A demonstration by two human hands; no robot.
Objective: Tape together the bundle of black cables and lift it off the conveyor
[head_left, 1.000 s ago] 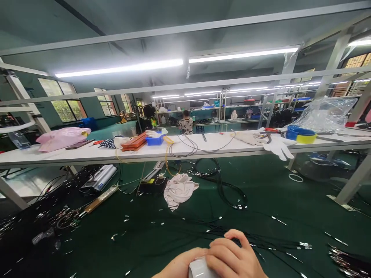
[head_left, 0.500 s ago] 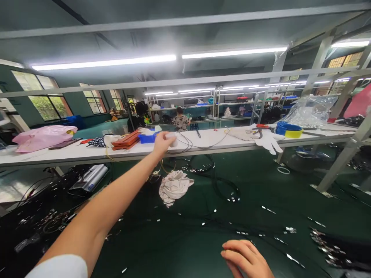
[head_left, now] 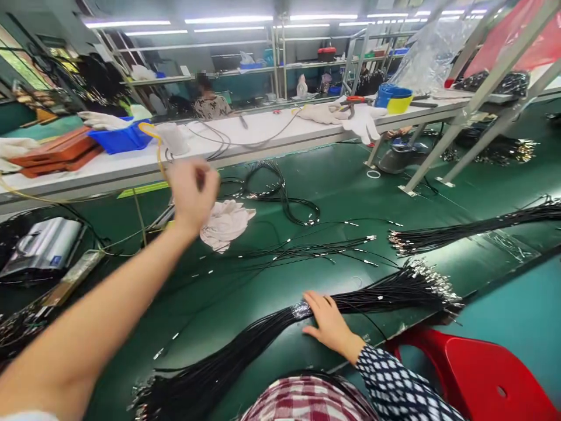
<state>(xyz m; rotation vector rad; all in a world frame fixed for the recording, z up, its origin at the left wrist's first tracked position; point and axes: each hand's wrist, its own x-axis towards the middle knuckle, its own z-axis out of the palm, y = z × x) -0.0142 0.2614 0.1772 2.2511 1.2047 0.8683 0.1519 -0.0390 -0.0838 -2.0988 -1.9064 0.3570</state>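
My left hand (head_left: 193,190) is blurred in front of the shelf edge, its fingers curled closed; whatever they hold is too smeared to make out. Just behind it, on the shelf, stands a white cylindrical object (head_left: 173,139) beside a loop of yellow cord (head_left: 151,130). Low in the middle, my right hand (head_left: 328,318) lies across a thick bundle of black cables (head_left: 258,330), with fingers over its far side and the thumb on the near side. A shiny clear band (head_left: 301,310) wraps the bundle beside those fingertips. Metal ends fan out at both ends of the bundle.
The white shelf (head_left: 272,130) carries a blue bin (head_left: 120,135), brown trays (head_left: 61,149) and gloves (head_left: 362,121). On the green table (head_left: 350,169) are a crumpled cloth (head_left: 228,225), loose cables and another cable bundle (head_left: 473,225). A red stool (head_left: 491,374) stands lower right. Across the room sits a person (head_left: 210,102).
The view has tipped down and turned right. My left hand has come away from the white object on the shelf. My right hand, earlier raised with bent fingers, now rests on the cable bundle.
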